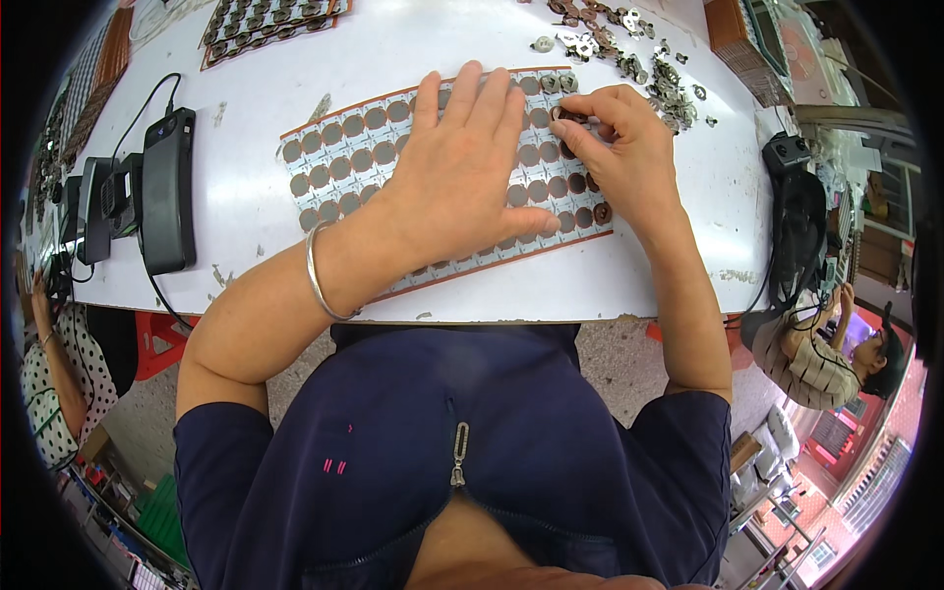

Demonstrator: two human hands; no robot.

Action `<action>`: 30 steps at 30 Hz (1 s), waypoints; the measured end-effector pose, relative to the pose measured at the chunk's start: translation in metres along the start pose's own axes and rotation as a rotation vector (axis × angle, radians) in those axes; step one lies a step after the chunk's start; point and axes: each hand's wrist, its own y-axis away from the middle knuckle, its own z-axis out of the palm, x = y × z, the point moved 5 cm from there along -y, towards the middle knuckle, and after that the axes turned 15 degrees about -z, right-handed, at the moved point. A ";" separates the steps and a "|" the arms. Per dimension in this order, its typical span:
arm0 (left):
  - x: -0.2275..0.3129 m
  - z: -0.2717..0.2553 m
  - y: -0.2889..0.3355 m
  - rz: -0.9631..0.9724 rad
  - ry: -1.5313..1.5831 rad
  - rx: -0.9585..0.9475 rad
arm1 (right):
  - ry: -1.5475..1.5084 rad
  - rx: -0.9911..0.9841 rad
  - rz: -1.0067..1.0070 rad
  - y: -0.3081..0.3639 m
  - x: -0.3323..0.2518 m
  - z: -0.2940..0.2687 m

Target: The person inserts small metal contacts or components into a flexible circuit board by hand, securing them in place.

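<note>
A long white circuit board panel (320, 177) with rows of round grey discs and reddish-brown edges lies slantwise on the table. My left hand (462, 147) rests flat on its middle, fingers stretched toward the far edge and thumb out to the right, covering many discs. At the panel's right end, my right hand (624, 143) pinches a small round metal part (567, 116) between thumb and forefinger; the fingers partly hide it. Several similar parts sit on the discs there, one ring-shaped part (602, 212) near the corner. Beyond the right hand lies a loose pile of small metal parts (669, 98).
More filled panels (265, 25) are stacked at the far left. A black power bank (169, 192) with a cable stands at left. Stacked brown boards (742, 49) occupy the far right, above a black cabled device (792, 216). Other people sit at both sides.
</note>
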 end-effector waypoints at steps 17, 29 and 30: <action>0.004 -0.002 -0.002 -0.016 -0.047 -0.078 | 0.272 0.243 -0.005 0.042 0.042 -0.052; 0.003 -0.001 -0.002 -0.001 -0.038 -0.062 | 0.265 0.078 0.067 0.015 0.067 -0.052; 0.003 -0.001 -0.002 0.003 -0.046 -0.079 | 0.257 0.067 0.060 0.015 0.064 -0.052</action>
